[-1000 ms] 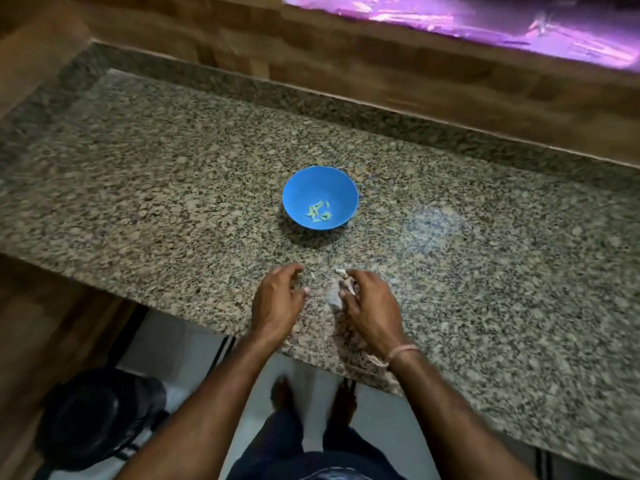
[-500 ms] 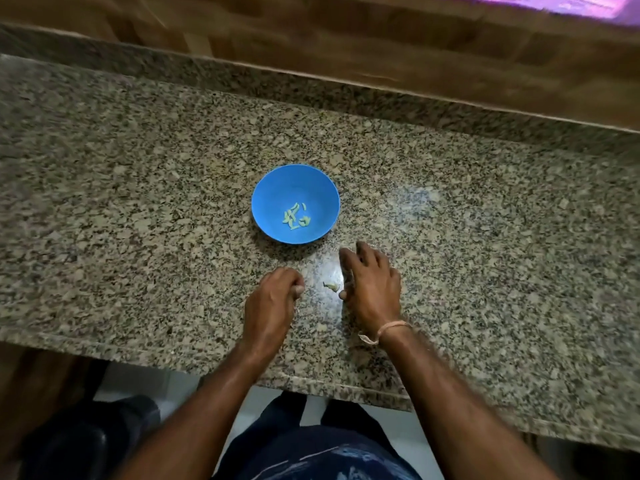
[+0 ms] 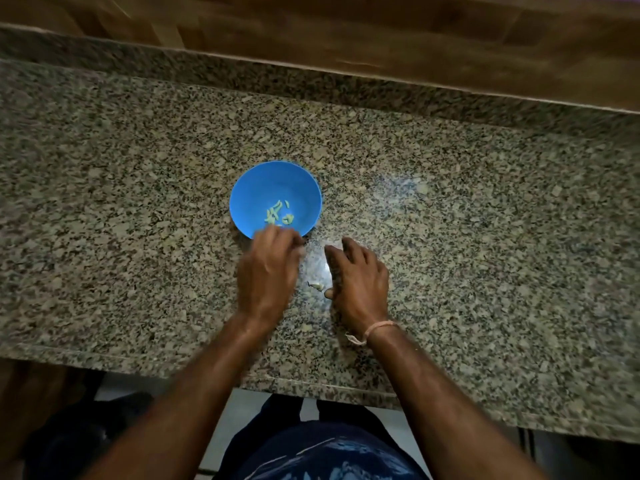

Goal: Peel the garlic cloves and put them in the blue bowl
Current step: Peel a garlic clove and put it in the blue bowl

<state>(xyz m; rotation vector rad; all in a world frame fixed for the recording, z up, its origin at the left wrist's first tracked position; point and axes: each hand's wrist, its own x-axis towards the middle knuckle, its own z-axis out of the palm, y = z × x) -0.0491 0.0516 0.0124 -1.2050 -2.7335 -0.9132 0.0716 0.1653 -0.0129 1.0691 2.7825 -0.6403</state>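
The blue bowl (image 3: 277, 181) stood on the granite tabletop (image 3: 138, 168) with peeled cloves (image 3: 278, 214) inside. The blurred left hand (image 3: 268, 271) hung at the bowl's near rim, and I could not tell whether its grip held anything. The right hand (image 3: 358, 275) lay flat near the bowl, its grip slack and empty, with a garlic piece (image 3: 316, 286) beside its thumb.

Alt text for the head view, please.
A person's left hand, blurred, is at the near rim of a blue bowl holding garlic cloves on a granite counter. The right hand rests flat beside a small garlic piece.
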